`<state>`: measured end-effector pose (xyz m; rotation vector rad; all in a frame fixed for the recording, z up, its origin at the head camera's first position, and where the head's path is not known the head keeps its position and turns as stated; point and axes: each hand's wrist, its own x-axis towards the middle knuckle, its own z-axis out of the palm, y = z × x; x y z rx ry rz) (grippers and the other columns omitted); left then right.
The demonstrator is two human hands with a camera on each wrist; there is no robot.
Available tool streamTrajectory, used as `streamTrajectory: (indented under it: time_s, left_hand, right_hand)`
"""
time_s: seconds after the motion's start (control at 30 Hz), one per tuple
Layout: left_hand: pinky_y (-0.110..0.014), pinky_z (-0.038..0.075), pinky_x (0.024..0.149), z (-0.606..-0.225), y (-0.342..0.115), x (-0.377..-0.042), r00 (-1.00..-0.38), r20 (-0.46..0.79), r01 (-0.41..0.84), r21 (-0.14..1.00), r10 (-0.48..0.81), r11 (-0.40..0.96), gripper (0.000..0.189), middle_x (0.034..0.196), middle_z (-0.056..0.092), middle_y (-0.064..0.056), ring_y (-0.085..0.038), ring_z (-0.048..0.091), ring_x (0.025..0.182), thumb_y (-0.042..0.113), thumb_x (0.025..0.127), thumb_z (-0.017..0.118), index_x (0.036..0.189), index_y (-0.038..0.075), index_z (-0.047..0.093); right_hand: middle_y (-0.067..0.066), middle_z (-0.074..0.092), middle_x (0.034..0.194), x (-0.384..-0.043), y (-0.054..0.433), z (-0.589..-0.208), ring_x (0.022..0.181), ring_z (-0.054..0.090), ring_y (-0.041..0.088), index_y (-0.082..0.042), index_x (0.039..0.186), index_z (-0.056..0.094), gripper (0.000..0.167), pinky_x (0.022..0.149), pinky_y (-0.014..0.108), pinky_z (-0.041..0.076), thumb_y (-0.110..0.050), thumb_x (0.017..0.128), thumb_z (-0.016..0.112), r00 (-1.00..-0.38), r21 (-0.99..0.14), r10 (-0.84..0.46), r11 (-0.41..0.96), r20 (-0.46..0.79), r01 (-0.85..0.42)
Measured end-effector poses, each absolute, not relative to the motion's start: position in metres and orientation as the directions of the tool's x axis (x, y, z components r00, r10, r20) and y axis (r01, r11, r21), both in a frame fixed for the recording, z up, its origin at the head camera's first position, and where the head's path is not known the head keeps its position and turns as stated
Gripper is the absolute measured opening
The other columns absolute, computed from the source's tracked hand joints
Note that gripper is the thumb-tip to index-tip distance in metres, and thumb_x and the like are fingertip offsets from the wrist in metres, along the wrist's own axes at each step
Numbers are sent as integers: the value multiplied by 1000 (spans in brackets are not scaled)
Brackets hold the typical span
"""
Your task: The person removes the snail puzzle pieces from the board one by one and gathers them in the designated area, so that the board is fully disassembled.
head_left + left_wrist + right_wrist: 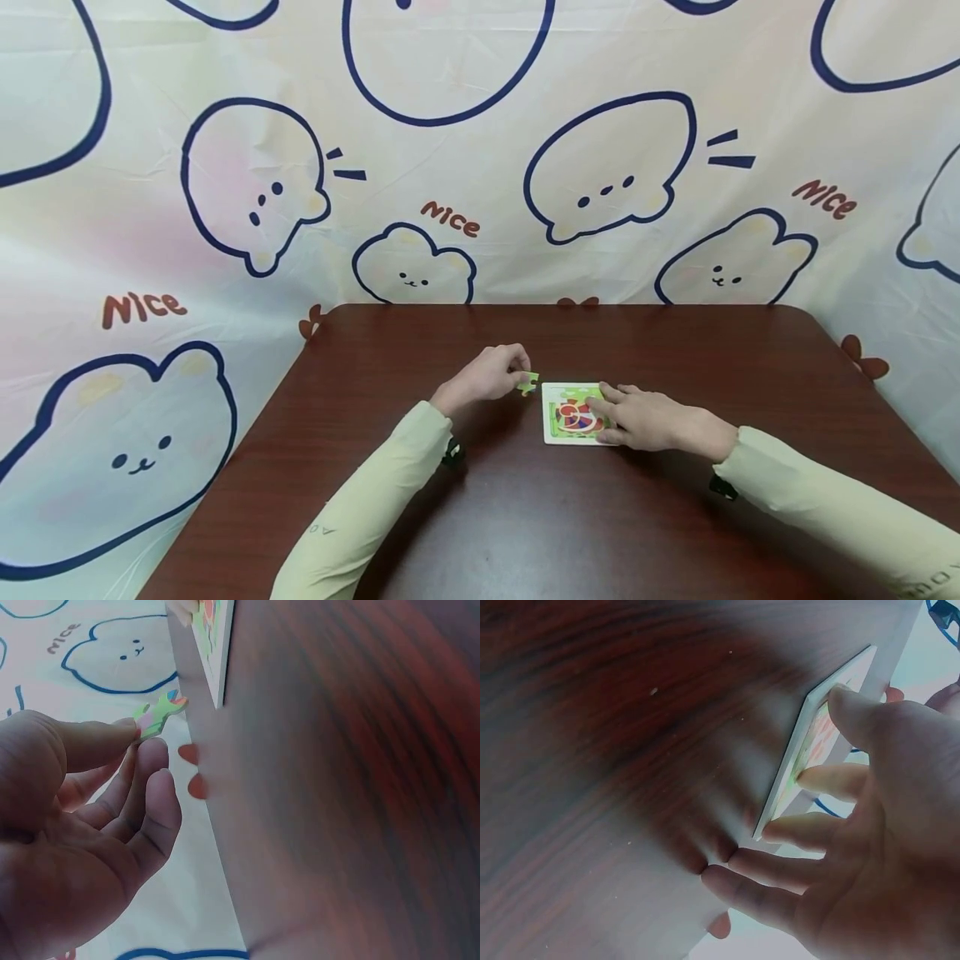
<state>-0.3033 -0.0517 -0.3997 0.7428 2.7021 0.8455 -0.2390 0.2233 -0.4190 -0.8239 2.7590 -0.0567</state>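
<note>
In the head view my left hand [489, 373] pinches a small green jigsaw puzzle piece [529, 383] between thumb and fingers, just left of the puzzle board. The left wrist view shows the piece [159, 716] at the thumb tip, with pink, blue and orange patches and a knobbed outline. A white-bordered puzzle board [547, 421] with a red and purple picture on green lies flat on the table. Over its right side rests my right hand [651, 419], fingers spread and hiding part of the picture. In the right wrist view the thumb [847, 712] touches the board's near edge.
The dark brown wooden table [487, 517] reaches back to a pale cloth backdrop [502, 167] printed with blue cartoon outlines. Dark wrist devices show beneath both cuffs, the left one [453, 454] close to the tabletop.
</note>
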Motion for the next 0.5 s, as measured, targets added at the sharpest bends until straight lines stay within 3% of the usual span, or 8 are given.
streamTrajectory:
  time_s: [0.5]
  left_hand:
    - [-28,48,68,-399,-92,-309,-853,-120,349,591,507,727,6,93,68,-2,-17,59,79,19,95,65,99,14,63]
  right_hand:
    - [23,39,152,-245,227,-419,133,45,43,-18,145,49,63,96,58,45,-50,91,63,-811,-103,-542,840,-220,-533]
